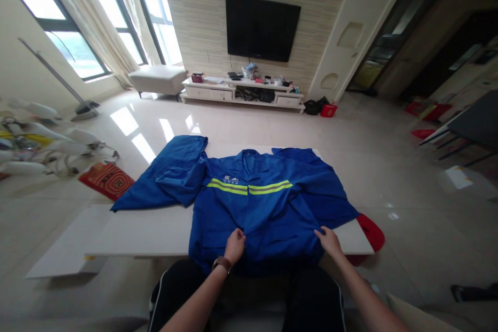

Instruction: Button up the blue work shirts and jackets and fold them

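Note:
A blue work jacket with a yellow-green reflective stripe lies spread front-up on a white low table. Its left sleeve is thrown out toward the table's far left. My left hand, with a watch on the wrist, is closed in a pinch on the jacket's lower front near the middle opening. My right hand pinches the fabric at the lower right hem. Both hands are at the table's near edge, above my dark trousers.
A red patterned bag lies on the floor left of the table, and something red sits at its right end. A TV stand and white bench stand by the far wall. A dark chair is at the right.

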Available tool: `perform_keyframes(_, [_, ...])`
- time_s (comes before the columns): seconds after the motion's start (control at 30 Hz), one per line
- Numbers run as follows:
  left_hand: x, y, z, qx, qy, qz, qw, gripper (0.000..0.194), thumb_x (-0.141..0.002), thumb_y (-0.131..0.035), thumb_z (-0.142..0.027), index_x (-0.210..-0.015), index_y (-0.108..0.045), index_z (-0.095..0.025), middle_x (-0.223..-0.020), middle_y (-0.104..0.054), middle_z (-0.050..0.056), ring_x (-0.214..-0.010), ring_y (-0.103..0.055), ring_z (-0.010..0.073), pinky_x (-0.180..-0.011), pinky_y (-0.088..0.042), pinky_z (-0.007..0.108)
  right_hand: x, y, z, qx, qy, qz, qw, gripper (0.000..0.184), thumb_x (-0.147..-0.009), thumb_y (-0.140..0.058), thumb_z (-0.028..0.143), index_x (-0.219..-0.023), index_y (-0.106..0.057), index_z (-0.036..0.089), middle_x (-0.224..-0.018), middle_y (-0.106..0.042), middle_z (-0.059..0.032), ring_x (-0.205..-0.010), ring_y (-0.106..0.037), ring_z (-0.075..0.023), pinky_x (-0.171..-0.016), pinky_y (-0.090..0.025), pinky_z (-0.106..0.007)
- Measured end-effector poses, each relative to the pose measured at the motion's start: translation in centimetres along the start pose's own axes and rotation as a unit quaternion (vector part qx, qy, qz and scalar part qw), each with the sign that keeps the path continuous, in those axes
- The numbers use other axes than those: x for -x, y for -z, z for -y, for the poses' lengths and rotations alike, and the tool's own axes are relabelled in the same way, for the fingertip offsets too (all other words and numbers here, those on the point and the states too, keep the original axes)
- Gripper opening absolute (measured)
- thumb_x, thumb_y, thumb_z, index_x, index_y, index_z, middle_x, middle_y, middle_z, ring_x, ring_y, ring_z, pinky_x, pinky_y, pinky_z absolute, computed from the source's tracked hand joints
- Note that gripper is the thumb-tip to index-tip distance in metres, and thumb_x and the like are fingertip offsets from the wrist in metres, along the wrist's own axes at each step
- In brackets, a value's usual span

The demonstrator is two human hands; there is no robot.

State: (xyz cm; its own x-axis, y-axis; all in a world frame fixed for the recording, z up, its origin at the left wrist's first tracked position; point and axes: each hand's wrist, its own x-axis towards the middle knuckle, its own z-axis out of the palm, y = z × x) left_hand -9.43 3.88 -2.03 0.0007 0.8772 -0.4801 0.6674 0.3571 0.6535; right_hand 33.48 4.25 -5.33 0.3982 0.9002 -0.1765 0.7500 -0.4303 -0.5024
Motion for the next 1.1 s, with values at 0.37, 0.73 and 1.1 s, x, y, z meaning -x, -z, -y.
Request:
perform_keyframes(0.37, [1.4, 8.2, 5.2, -0.193, 0.162, -0.22, 0.943, 0.077, -0.088, -0.065, -0.045, -0.146, -0.032, -0.007, -0.137, -0.048, 0.03, -0.126, -0.054, 0.044, -0.094, -0.047, 0.048, 2.8, 0.4, -3.9, -0.051, 0.003, 0.033, 0.998, 0.038, -0.072, -0.061, 0.059, -0.076, -0.061, 0.022, -0.077, -0.07, -0.0068, -0.079, -0.069, -0.0279, -0.074, -0.052, -0.035])
perform_keyframes(0.73, [1.4, 14.8, 10.0, -0.138, 0.144, -0.044, 0.979, 0.053, -0.083, -0.06, -0.015, -0.133, -0.045, -0.013, -0.116, -0.068, 0.019, -0.106, -0.068, 0.0272, -0.087, -0.052, 0.033, 3.0, 2.0, -6.0, 0.021, 0.02, 0.033, 0.999, 0.018, -0.079, -0.055, 0.04, -0.074, -0.057, 0.023, -0.074, -0.067, -0.0051, -0.075, -0.067, -0.0261, -0.069, -0.046, -0.034])
perform_keyframes(1.1, [4.5, 6.9, 7.2, -0.406, 0.002, 0.011, 0.914, 0.112, -0.07, -0.062, -0.007, -0.166, -0.014, -0.04, -0.175, 0.001, 0.005, -0.16, 0.0, 0.0408, -0.118, -0.017, 0.072, 5.5, 2.0, -3.6, 0.023, 0.177, 0.094, 0.979, 0.071, -0.072, -0.056, 0.017, -0.143, -0.059, 0.024, -0.161, -0.041, -0.0086, -0.146, -0.042, -0.027, -0.123, -0.033, -0.043])
